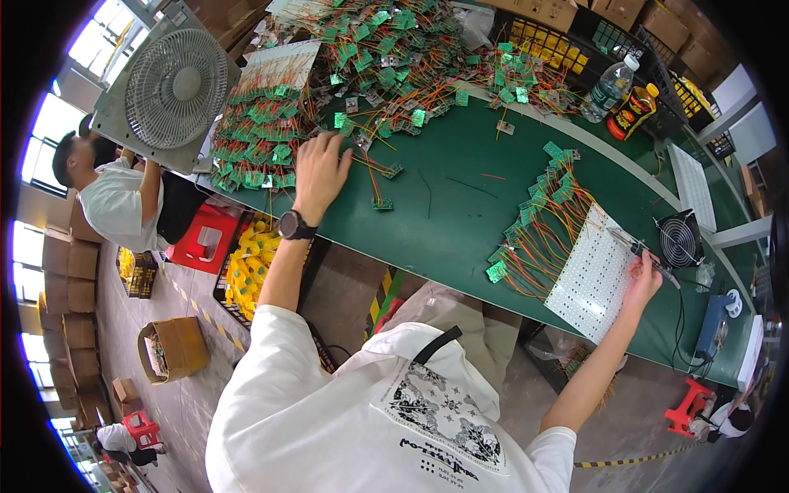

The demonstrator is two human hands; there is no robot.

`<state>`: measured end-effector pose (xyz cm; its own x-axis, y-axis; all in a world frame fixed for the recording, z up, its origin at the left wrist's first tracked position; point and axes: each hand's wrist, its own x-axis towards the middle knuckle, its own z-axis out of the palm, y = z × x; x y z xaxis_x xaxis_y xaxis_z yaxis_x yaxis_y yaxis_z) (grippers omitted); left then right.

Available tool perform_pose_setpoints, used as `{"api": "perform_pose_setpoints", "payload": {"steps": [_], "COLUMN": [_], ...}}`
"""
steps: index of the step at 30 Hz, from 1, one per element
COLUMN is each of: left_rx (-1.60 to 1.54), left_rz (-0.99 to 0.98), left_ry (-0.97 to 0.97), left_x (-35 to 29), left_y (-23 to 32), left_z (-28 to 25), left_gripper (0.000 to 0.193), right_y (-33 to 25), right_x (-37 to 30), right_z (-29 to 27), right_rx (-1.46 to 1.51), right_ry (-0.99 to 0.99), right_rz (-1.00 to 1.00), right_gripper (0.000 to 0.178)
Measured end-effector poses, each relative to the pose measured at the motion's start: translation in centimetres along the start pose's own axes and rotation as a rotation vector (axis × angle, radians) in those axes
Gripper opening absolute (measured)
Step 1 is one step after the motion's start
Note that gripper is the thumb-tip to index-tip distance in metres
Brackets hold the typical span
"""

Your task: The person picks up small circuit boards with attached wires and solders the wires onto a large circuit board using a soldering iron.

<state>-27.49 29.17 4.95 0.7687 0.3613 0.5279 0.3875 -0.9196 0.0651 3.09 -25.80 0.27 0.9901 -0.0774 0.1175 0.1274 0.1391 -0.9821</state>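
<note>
White shirt fabric [329, 419] fills the space closest to the lens, with the person's two forearms reaching forward from it over a green tabletop [403, 238]. At the far left of the tabletop stands a large grey fan [182, 85]; beside it, rows of wired green boards [255, 152] overlap on a pale sheet. The left hand [320, 177], a dark watch [294, 225] at its wrist, is open with its fingers spread, near those rows and grips nothing visible; whether its fingertips touch a piece cannot be told. Beyond it spreads a tangled heap of boards and wires [386, 57]. Just right of the hand, a loose green board [382, 203] lies on the tabletop.

Farther right lies the white perforated panel [593, 271], tilted to the tabletop's edge, with red and yellow wires [563, 234] running from it to a row of small green boards [526, 220] along its left side. The right hand [643, 283] is over the panel's right edge, fingers closed around a slim pen-like tool [670, 278]. A small black fan [680, 238] stands just beyond.

The step in hand looks like work with the tool on this wired panel; the next move probably calls for a steady tool tip and a clear choice of the piece nearest the left hand.
</note>
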Motion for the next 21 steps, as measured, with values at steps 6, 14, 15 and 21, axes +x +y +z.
{"api": "perform_pose_setpoints", "payload": {"steps": [6, 14, 15, 21], "left_rx": [-0.258, -0.166, -0.189, -0.541], "left_rz": [0.029, -0.525, -0.525, -0.24], "left_ry": [-0.027, -0.281, -0.263, -0.18], "left_x": [1.0, -1.7, -3.0, -5.7], "left_y": [2.7, 7.0, 6.9, 6.1], "left_z": [3.6, -2.5, -2.4, -0.9], "left_gripper": [0.04, 0.028, 0.02, 0.015], "right_y": [0.1, 0.1, 0.0, -0.3], "right_x": [-0.1, 0.0, 0.1, 0.0], "right_z": [0.0, -0.6, -0.4, -0.3], "right_rx": [0.042, 0.152, 0.155, 0.17], "right_ry": [0.008, 0.023, 0.02, 0.024], "right_rz": [0.014, -0.011, -0.005, 0.014], "right_gripper": [0.016, 0.015, 0.015, 0.014]}}
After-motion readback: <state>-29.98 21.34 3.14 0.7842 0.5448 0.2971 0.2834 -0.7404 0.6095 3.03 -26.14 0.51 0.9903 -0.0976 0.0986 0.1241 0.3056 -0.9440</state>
